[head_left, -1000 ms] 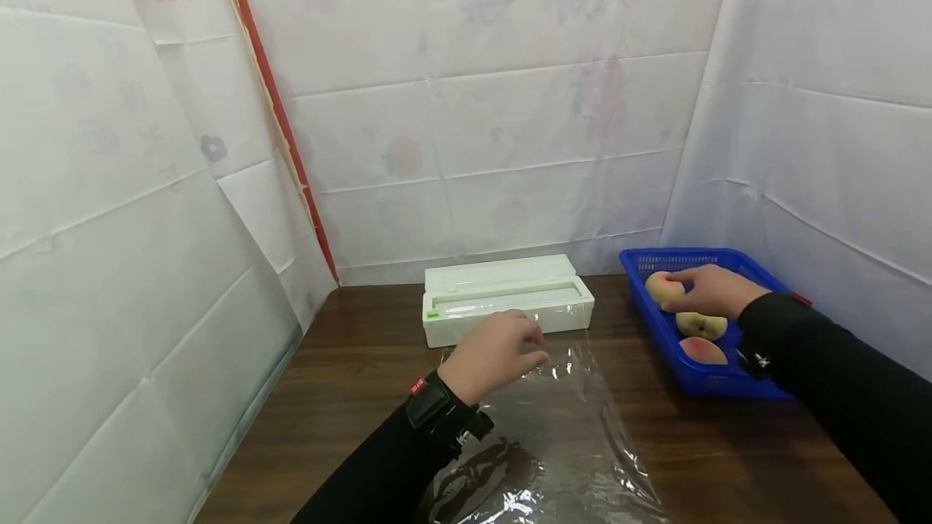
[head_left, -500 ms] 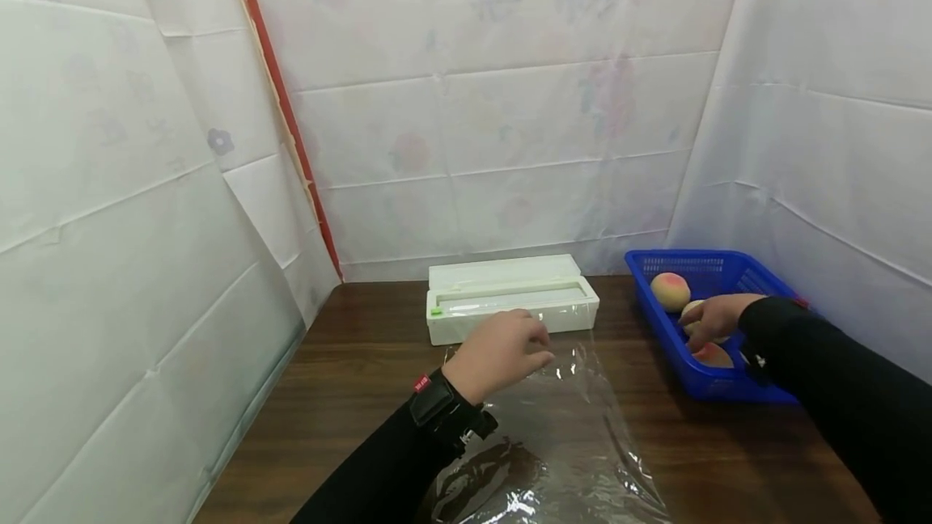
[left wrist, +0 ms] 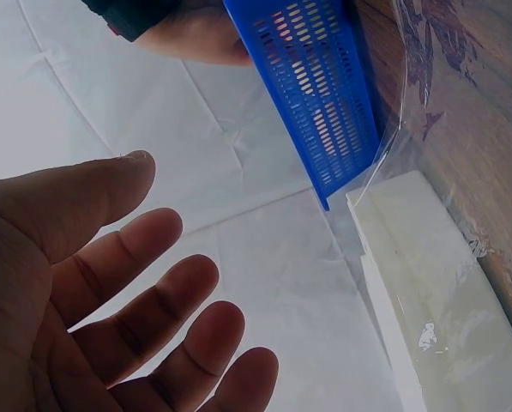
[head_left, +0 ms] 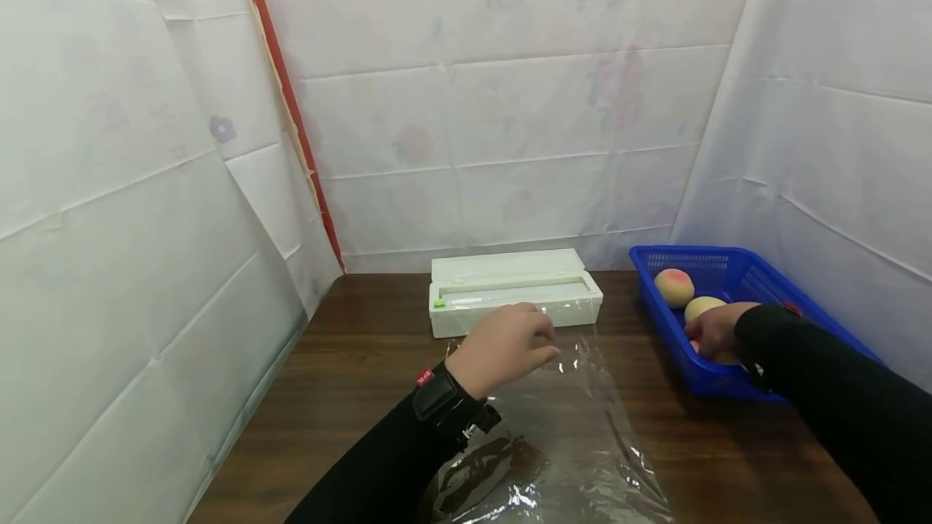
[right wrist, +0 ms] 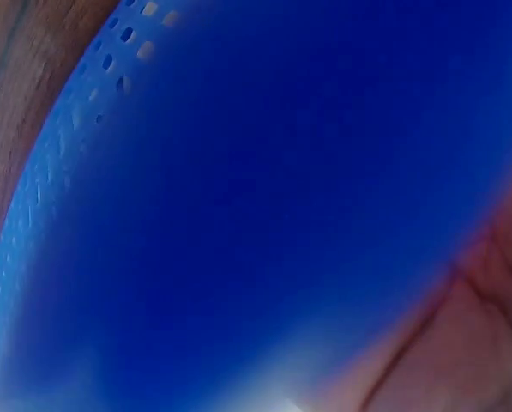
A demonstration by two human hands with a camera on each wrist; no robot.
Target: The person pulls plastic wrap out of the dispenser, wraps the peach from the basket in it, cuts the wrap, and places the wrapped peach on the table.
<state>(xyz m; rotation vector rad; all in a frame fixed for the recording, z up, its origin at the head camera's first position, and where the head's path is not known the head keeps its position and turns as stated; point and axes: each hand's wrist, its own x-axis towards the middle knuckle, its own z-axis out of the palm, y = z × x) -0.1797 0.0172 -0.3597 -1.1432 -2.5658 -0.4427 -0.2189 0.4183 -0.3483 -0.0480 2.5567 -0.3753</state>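
Since the earlier frame, the right hand has moved from the far peach towards the near end of the blue basket, passing the middle peach and coming down at the near peach, while the left hand has kept much the same place. The right hand's fingers point down into the basket and largely cover the near peach; whether they grip it or only touch it I cannot tell, since the right wrist view gives little but blurred blue and a strip of palm. The left hand is relaxed and holds nothing, thumb apart from four gently bent fingers in its own wrist view; the head view does not settle whether it touches the clear film below it. The relation that matters, as I judge it, is right to left: all three peaches lie in the basket on the person's right, in a row running front to back, with the right hand directly at them and the left hand well apart. The round peaches show no clear long axis. The film stretches lengthwise over the dark desk from the white box towards the person, to the left of the basket, so the basket's wall and a strip of bare desk stand between peaches and film.
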